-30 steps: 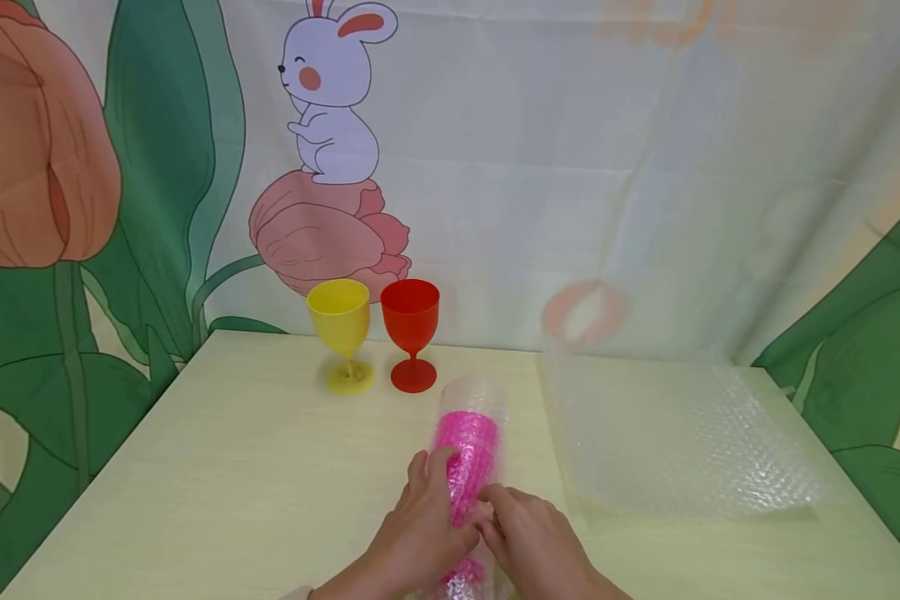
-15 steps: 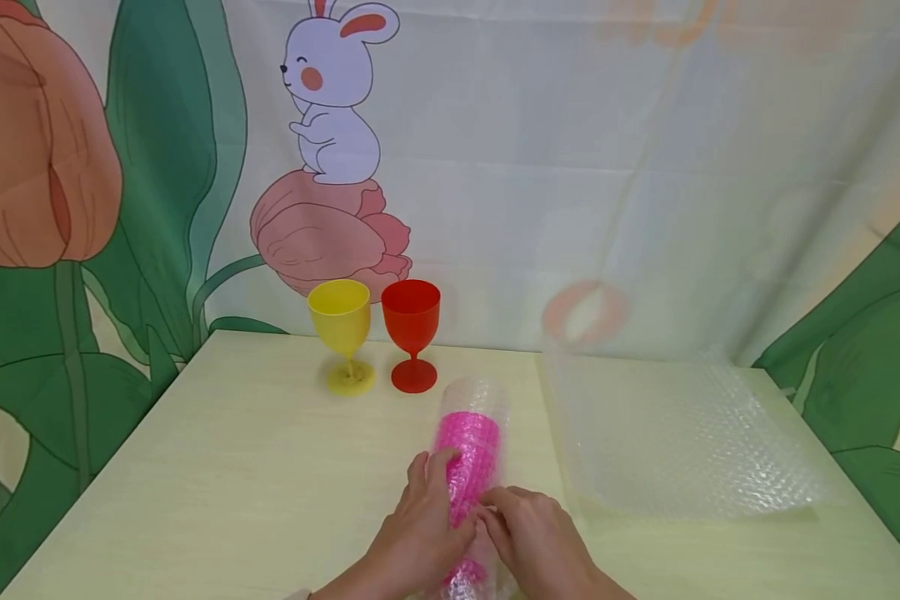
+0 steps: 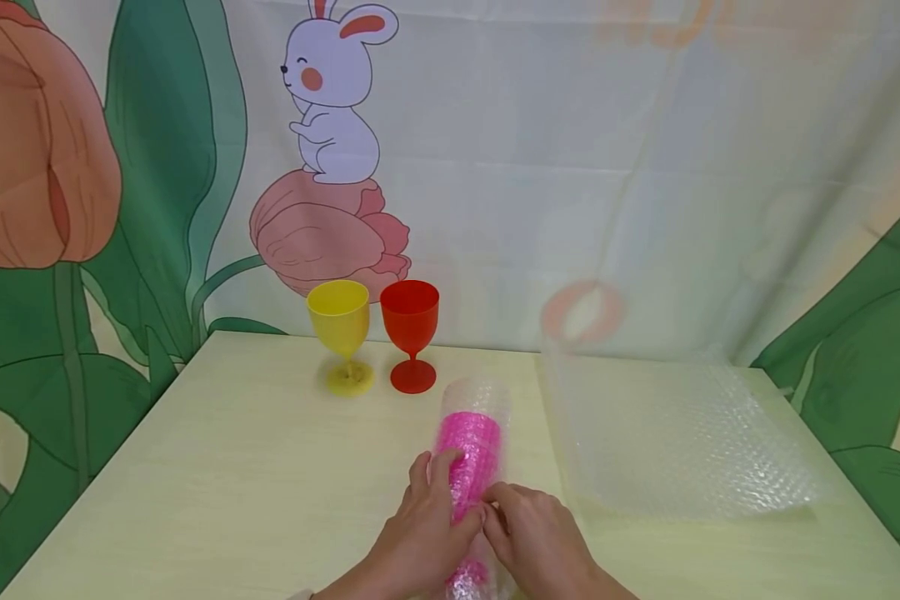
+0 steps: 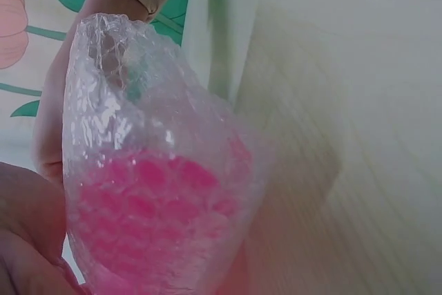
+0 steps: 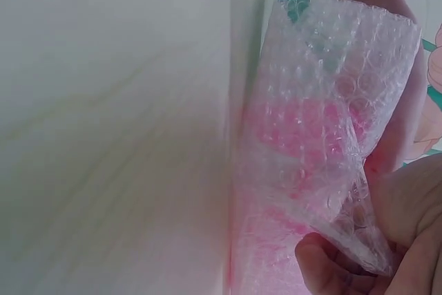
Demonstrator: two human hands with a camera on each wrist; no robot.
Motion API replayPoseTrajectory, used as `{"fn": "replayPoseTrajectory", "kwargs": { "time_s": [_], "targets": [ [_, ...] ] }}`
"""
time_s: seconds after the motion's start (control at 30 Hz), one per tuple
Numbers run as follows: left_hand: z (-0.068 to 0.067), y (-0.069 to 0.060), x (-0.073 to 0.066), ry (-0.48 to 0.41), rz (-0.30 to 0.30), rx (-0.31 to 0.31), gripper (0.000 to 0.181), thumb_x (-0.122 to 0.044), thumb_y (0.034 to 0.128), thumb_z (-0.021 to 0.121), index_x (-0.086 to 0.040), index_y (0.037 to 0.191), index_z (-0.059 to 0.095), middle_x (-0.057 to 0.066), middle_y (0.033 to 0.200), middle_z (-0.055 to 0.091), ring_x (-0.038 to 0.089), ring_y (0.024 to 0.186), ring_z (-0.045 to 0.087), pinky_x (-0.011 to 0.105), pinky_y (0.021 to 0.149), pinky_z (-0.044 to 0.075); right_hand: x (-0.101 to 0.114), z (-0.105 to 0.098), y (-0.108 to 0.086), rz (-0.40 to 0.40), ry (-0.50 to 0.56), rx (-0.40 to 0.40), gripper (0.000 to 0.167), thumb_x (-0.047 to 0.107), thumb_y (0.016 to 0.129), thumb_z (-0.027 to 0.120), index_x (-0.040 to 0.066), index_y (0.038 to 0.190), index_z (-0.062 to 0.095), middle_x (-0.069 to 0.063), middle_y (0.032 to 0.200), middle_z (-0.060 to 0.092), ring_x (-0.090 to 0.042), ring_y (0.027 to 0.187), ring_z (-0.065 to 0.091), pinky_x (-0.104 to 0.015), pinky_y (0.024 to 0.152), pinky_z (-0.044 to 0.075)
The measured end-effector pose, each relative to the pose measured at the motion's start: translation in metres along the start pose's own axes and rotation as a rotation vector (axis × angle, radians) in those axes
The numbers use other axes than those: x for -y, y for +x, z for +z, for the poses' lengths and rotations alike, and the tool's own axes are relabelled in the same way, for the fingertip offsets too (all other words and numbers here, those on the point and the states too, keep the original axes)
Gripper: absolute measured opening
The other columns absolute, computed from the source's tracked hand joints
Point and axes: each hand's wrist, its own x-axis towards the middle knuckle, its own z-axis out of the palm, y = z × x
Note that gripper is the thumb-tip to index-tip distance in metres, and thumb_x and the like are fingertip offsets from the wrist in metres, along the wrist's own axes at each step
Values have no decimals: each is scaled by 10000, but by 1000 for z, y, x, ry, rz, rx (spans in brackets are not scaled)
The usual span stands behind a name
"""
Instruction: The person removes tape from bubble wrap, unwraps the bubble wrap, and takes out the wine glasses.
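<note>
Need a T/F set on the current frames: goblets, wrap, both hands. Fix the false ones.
1. The yellow goblet stands left of the red goblet. True.
2. The red goblet lies on its side. False: it stands upright.
3. The left hand holds the pink goblet through bubble wrap. True.
4. The right hand pinches an edge of that bubble wrap. True.
5. The yellow goblet is wrapped too. False: it stands bare.
6. The only bubble wrap in view is round the pink goblet. False: a flat bubble-wrap sheet also lies on the right side of the table.
</note>
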Motion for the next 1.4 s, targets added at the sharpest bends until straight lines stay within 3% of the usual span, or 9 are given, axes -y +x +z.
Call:
{"fn": "replayPoseTrajectory", "kwargs": {
  "time_s": [0.13,0.27,0.37,0.47,0.57,0.8,1.07,1.4],
  "targets": [
    [-1,-1,2,-3,38,-22,717,-298,955,703,-166,1540,310,228,1564,238,401,1234,521,678,894,506,0,-2,-1,-1,-11,31,88,175,959,738,98,926,713,129,647,527,-18,561,445,-216,570,449],
    [-1,0,1,-2,34,-34,708,-258,939,721,-162,1514,319,220,1522,271,380,1148,563,621,855,550,3,-3,-2,-49,-117,40,131,255,932,779,133,938,735,104,656,547,-29,555,451,-213,553,438],
    [-1,1,-1,-13,11,-24,702,-207,927,726,-158,1505,330,218,1514,279,373,1159,553,607,868,555,6,-3,-2,-99,-220,-15,120,249,891,820,152,945,775,72,719,566,-54,599,454,-197,528,427],
    [-3,2,-3,-35,28,-25,691,-120,899,729,-135,1480,355,232,1499,290,394,1237,494,621,907,537,7,-3,0,-112,-257,-54,100,219,871,843,163,934,788,53,778,570,-79,661,466,-188,528,432],
    [-5,3,-3,-61,57,-33,677,-75,880,752,-121,1446,384,247,1482,298,418,1290,433,634,920,523,6,-3,2,-103,-247,-56,87,180,881,834,138,912,765,45,781,569,-81,661,467,-197,536,437],
    [-5,6,-6,-91,-3,-31,686,-128,858,833,-171,1398,412,219,1436,319,402,1257,462,608,925,536,3,-4,5,-44,-169,22,146,149,928,758,108,841,648,72,698,441,-54,577,383,-195,533,390],
    [-5,7,-6,-80,18,-51,674,-126,819,858,-165,1346,439,211,1392,330,391,1215,459,570,867,556,2,-4,4,-8,-117,67,99,163,956,723,118,890,664,83,713,444,-50,575,395,-202,537,392],
    [-3,6,0,-114,62,-34,658,-247,853,827,-190,1377,433,304,1573,210,567,1309,451,720,941,465,0,-4,4,8,-92,58,57,156,954,720,104,975,714,81,739,496,-43,573,424,-200,538,416]
  ]
}}
